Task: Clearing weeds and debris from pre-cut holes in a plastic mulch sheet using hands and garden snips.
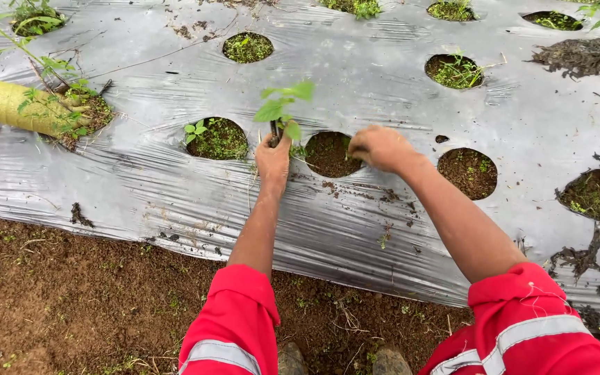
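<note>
Your left hand [273, 161] is closed around the dark stem of a seedling [280, 111], fingers pinched on it low down, and the green leaves stand up above your knuckles. The seedling sits at the left rim of the planting hole [331, 154], the round opening of bare soil cut in the silver plastic mulch [355, 222].

Your right hand [378, 147] is at the right rim of that same hole, fingers curled down toward the soil; whether they grip anything you cannot tell from here. The two hands flank the hole, near each other but apart.

Just left of the planting hole, a second hole [217, 139] holds small weeds, with only a narrow strip of plastic between them. Just right of it lies another soil-filled hole [468, 172]. Beyond the planting hole the sheet runs smooth and open up to the next row of holes. Well left of it, a yellowish log [8, 104] lies across the plastic. On your side of the hole, the sheet's edge meets brown earth [71, 305], and your red sleeves [234, 326] hang over that edge.
</note>
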